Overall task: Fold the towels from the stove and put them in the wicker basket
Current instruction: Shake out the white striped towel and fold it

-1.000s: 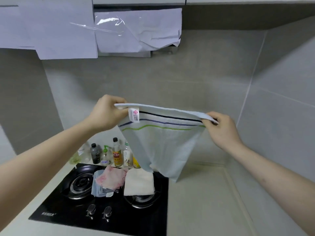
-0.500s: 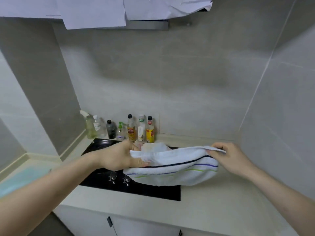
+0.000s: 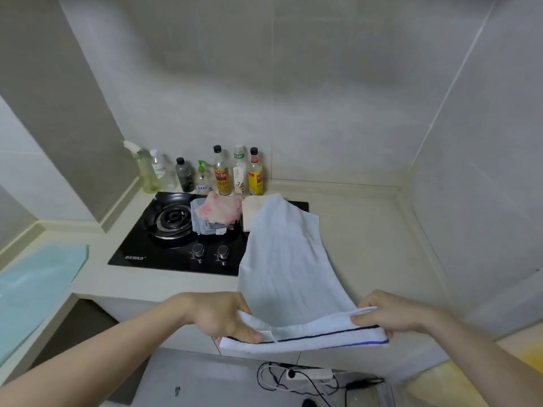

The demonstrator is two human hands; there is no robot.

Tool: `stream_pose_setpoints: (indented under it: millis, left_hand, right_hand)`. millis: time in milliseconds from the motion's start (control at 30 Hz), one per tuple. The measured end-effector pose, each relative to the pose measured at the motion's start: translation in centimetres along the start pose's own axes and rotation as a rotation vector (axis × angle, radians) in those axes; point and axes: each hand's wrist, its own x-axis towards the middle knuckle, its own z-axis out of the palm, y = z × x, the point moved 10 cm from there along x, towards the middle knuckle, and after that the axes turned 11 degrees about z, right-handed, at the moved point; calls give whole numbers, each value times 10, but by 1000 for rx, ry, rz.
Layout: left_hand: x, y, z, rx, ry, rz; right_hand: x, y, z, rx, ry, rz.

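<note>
- While both hands are pinching the near edge of the white striped towel (image 3: pixel 282 271), I'm seeing it lying stretched over the counter (image 3: pixel 367 245), far end reaching onto the right side of the stove (image 3: pixel 176 254).
- left hand (image 3: pixel 223 317): thumb and curled fingers clamping the towel's left corner.
- right hand (image 3: pixel 390 314): fingers gripping the right corner.
- pink towel (image 3: pixel 219 210) and cream towel (image 3: pixel 249 208) are sitting on the stove, behind its knobs.
- bottles (image 3: pixel 238 171) are lining the wall behind the stove.
</note>
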Motion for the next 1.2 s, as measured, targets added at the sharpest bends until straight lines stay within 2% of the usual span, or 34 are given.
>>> stream_pose_setpoints:
  millis: [133, 367, 567, 733, 933, 1200]
  left_hand:
    - [8, -11, -8, 22, 21, -27]
    - [29, -2, -100, 96, 294, 41]
    - [67, -23, -182, 58, 528, -20]
    - [103, -30, -233, 99, 710, -94]
    - [136, -49, -272, -80, 902, -141]
    - [169, -57, -313, 81, 961, -228]
  right_hand:
    - [11, 6, 0, 36, 35, 8]
    - [41, -9, -66, 180, 309, -46]
    - [94, -18, -129, 327, 469, -57]
    - [142, -29, -171, 380, 537, -72]
    - [192, -34, -205, 380, 594, -31]
    - [229, -32, -237, 368, 627, 23]
